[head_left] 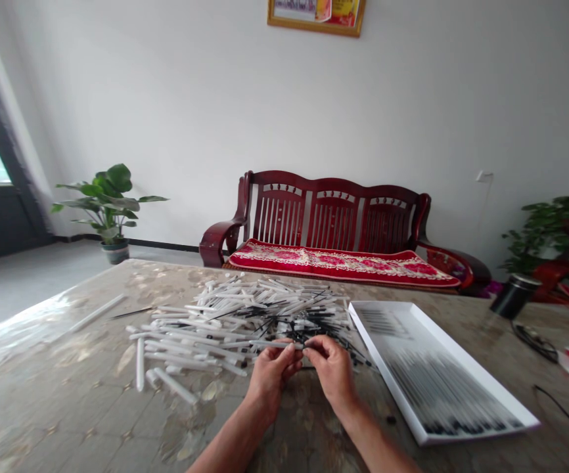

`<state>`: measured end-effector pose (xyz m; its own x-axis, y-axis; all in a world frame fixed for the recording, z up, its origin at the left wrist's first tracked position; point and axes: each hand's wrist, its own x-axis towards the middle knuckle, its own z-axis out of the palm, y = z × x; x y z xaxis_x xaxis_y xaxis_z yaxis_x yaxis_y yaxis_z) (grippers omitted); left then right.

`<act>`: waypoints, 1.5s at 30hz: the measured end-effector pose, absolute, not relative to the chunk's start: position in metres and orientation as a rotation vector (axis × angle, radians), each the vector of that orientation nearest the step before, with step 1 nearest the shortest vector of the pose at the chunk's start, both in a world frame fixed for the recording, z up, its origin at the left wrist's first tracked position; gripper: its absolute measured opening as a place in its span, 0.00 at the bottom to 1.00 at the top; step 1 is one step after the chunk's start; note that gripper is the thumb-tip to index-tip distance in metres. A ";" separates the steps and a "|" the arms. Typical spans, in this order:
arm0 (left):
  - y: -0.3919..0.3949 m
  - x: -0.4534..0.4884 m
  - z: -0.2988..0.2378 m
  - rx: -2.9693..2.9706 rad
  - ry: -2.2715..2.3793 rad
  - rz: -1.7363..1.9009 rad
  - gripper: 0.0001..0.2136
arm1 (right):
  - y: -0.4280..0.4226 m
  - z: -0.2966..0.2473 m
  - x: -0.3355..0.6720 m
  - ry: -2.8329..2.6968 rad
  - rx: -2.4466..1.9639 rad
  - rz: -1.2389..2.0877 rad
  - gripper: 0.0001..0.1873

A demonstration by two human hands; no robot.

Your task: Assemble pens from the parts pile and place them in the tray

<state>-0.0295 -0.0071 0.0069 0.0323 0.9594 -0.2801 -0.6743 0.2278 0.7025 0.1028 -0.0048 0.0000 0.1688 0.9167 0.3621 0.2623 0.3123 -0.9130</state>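
My left hand (277, 371) is closed around a slim whitish pen barrel (263, 343), which lies level and points left over the pile. At the barrel's right end, my right hand (332, 369) pinches a small black part (305, 347); whether it is a cap or a refill end is hidden by the fingers. Just beyond both hands spreads a heap of loose white pen barrels (190, 348). Thin black pieces (317, 322), some like refills, are mixed in on its right side.
A shallow white box (466, 358) to the right holds rows of translucent, black-ended pens (432, 381). One barrel (98, 311) and a thin black rod (131, 313) lie apart at left. A black canister (515, 295) and cable (533, 341) are at far right. A wooden bench (336, 213) stands behind the table.
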 end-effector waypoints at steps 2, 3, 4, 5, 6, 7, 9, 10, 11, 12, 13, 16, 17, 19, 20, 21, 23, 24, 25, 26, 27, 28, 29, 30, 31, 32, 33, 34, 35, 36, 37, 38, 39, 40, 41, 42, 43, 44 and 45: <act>-0.007 -0.030 0.007 0.442 0.829 1.325 0.16 | -0.005 -0.001 0.102 -1.333 -1.193 0.700 0.07; -0.008 -0.030 0.008 0.446 0.832 1.327 0.16 | -0.004 -0.001 0.102 -1.330 -1.196 0.708 0.09; -0.008 -0.030 0.008 0.451 0.833 1.331 0.18 | -0.004 0.000 0.102 -1.337 -1.206 0.705 0.10; -0.008 -0.030 0.008 0.458 0.834 1.335 0.19 | -0.005 0.000 0.102 -1.357 -1.222 0.691 0.11; -0.008 -0.030 0.007 0.467 0.837 1.341 0.19 | -0.005 0.002 0.103 -1.389 -1.241 0.665 0.11; -0.008 -0.030 0.008 0.477 0.843 1.348 0.20 | -0.005 0.003 0.104 -1.425 -1.262 0.632 0.11; -0.009 -0.029 0.008 0.510 0.862 1.357 0.20 | -0.007 0.006 0.106 -1.504 -1.301 0.563 0.12; -0.009 -0.029 0.009 0.534 0.874 1.359 0.21 | -0.008 0.007 0.106 -1.540 -1.320 0.531 0.14; -0.010 -0.028 0.009 0.560 0.887 1.360 0.21 | -0.009 0.008 0.107 -1.571 -1.337 0.501 0.15; -0.010 -0.028 0.010 0.583 0.901 1.360 0.21 | -0.010 0.009 0.107 -1.592 -1.353 0.480 0.17; -0.011 -0.027 0.011 0.603 0.913 1.362 0.21 | -0.010 0.009 0.107 -1.604 -1.366 0.471 0.19; -0.012 -0.025 0.013 0.629 0.938 1.365 0.21 | -0.009 0.005 0.105 -1.590 -1.378 0.517 0.21; -0.012 -0.025 0.013 0.633 0.939 1.360 0.21 | -0.008 0.004 0.105 -1.579 -1.375 0.538 0.21; -0.012 -0.026 0.013 0.626 0.923 1.355 0.21 | -0.007 0.001 0.104 -1.558 -1.363 0.556 0.21; -0.012 -0.027 0.013 0.603 0.912 1.357 0.21 | -0.006 0.001 0.105 -1.543 -1.358 0.550 0.21; -0.011 -0.028 0.013 0.567 0.901 1.362 0.21 | -0.006 0.001 0.105 -1.531 -1.353 0.533 0.21; -0.010 -0.031 0.013 0.482 0.892 1.377 0.20 | -0.007 0.003 0.107 -1.524 -1.345 0.467 0.21; -0.009 -0.032 0.013 0.448 0.892 1.385 0.20 | -0.008 0.004 0.109 -1.533 -1.342 0.423 0.21; -0.009 -0.033 0.013 0.429 0.891 1.391 0.20 | -0.009 0.005 0.110 -1.545 -1.341 0.380 0.22; -0.009 -0.034 0.012 0.424 0.888 1.397 0.20 | -0.009 0.005 0.111 -1.560 -1.342 0.352 0.23; -0.008 -0.034 0.011 0.431 0.880 1.402 0.20 | -0.009 0.004 0.113 -1.568 -1.347 0.348 0.23; -0.008 -0.034 0.010 0.444 0.870 1.405 0.20 | -0.008 0.003 0.113 -1.565 -1.355 0.372 0.25; -0.008 -0.033 0.009 0.459 0.858 1.403 0.21 | -0.007 0.002 0.114 -1.550 -1.365 0.423 0.26; -0.008 -0.033 0.008 0.472 0.850 1.400 0.21 | -0.006 0.000 0.114 -1.525 -1.372 0.496 0.28; -0.007 -0.032 0.007 0.480 0.845 1.398 0.21 | -0.005 -0.001 0.114 -1.494 -1.377 0.583 0.30; -0.007 -0.032 0.006 0.480 0.845 1.396 0.20 | -0.004 -0.002 0.115 -1.457 -1.379 0.674 0.32; -0.007 -0.032 0.006 0.474 0.850 1.395 0.20 | -0.004 -0.002 0.115 -1.420 -1.380 0.755 0.33; -0.006 -0.032 0.005 0.464 0.855 1.398 0.19 | -0.004 -0.002 0.116 -1.395 -1.373 0.817 0.34; -0.006 -0.032 0.005 0.452 0.858 1.405 0.18 | -0.004 -0.001 0.117 -1.386 -1.359 0.847 0.34; -0.005 -0.033 0.005 0.440 0.863 1.413 0.17 | -0.005 0.001 0.118 -1.401 -1.340 0.845 0.34; -0.004 -0.033 0.005 0.429 0.865 1.421 0.16 | -0.007 0.003 0.119 -1.432 -1.321 0.813 0.32; -0.004 -0.034 0.006 0.420 0.866 1.428 0.15 | -0.008 0.005 0.121 -1.476 -1.303 0.760 0.30; -0.003 -0.034 0.006 0.416 0.866 1.429 0.15 | -0.009 0.007 0.121 -1.522 -1.290 0.698 0.27; -0.004 -0.035 0.006 0.415 0.866 1.424 0.15 | -0.010 0.008 0.122 -1.558 -1.289 0.640 0.24; -0.004 -0.035 0.007 0.418 0.868 1.417 0.16 | -0.011 0.008 0.122 -1.578 -1.296 0.598 0.22; -0.005 -0.034 0.007 0.428 0.868 1.409 0.16 | -0.010 0.008 0.122 -1.587 -1.309 0.576 0.21; -0.006 -0.034 0.007 0.440 0.868 1.403 0.17 | -0.010 0.006 0.121 -1.580 -1.324 0.575 0.22; -0.006 -0.033 0.008 0.452 0.871 1.402 0.17 | -0.009 0.005 0.121 -1.565 -1.339 0.594 0.23; -0.007 -0.033 0.008 0.462 0.873 1.406 0.18 | -0.008 0.004 0.120 -1.544 -1.354 0.629 0.25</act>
